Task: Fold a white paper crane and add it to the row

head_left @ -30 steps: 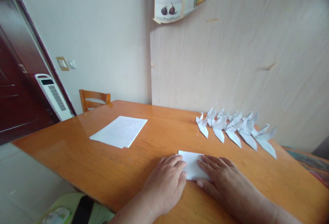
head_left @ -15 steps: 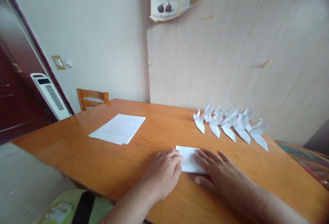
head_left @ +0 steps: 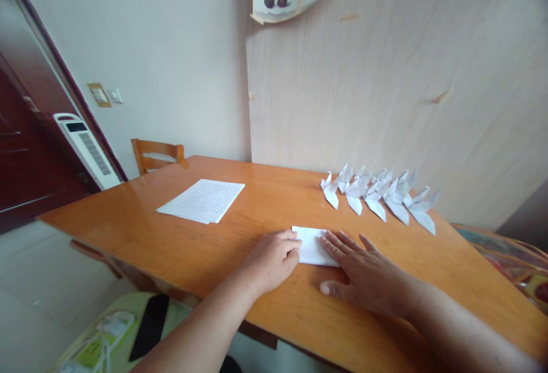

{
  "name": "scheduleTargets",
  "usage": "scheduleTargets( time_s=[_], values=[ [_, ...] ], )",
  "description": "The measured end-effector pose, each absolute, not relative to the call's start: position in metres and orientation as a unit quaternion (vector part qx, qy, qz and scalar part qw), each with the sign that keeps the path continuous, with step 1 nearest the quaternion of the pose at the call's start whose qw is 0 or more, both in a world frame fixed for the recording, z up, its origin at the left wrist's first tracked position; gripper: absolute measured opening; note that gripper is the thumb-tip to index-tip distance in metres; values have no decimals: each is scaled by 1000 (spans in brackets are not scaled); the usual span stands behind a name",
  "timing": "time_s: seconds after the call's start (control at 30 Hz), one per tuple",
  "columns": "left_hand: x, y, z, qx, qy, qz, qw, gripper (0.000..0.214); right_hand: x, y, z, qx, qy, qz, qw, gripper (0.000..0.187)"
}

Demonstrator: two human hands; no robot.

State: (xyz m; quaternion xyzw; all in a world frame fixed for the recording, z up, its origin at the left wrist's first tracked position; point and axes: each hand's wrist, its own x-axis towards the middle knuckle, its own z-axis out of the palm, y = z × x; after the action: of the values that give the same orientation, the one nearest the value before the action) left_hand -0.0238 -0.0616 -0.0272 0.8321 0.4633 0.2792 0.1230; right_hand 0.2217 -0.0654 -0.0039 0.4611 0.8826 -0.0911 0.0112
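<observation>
A folded sheet of white paper (head_left: pixel 314 247) lies flat on the wooden table in front of me. At its left end my left hand (head_left: pixel 274 259) is closed, with bent fingers over the edge and the thumb close beside them. My right hand (head_left: pixel 363 273) lies flat across the paper's right part, its fingers stretched out and its thumb apart on the tabletop. The right end of the paper is hidden under that hand. Beyond it, toward the wall, stand several folded paper cranes (head_left: pixel 396 199) in rows.
A stack of written sheets (head_left: pixel 201 200) rests on the table (head_left: pixel 128 219) to the left. A wooden chair (head_left: pixel 158 149) stands past the far left corner. Below the near edge, a pale green stool (head_left: pixel 124 299) carries a black object and a cable.
The view has tipped down a little, so everything sits higher in the picture. Both hands stay on the folded paper, with only slight shifts of the fingers.
</observation>
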Motion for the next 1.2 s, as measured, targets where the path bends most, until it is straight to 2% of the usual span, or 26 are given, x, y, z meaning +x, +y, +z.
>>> scheduleTargets(
  time_s=[0.63,0.9,1.07,1.2],
  values=[
    [-23,-56,-35,851,446,266,74,27,232,-57,-10,453,884,-112,35,101],
    [-23,-54,-36,861,439,252,53,26,231,-59,0,474,870,-125,51,110],
    [-22,-54,-35,861,436,255,57,23,227,-70,7,471,881,-29,-7,102],
    [-22,-53,-36,855,444,260,66,24,209,-91,9,410,911,15,-34,98]
  ],
)
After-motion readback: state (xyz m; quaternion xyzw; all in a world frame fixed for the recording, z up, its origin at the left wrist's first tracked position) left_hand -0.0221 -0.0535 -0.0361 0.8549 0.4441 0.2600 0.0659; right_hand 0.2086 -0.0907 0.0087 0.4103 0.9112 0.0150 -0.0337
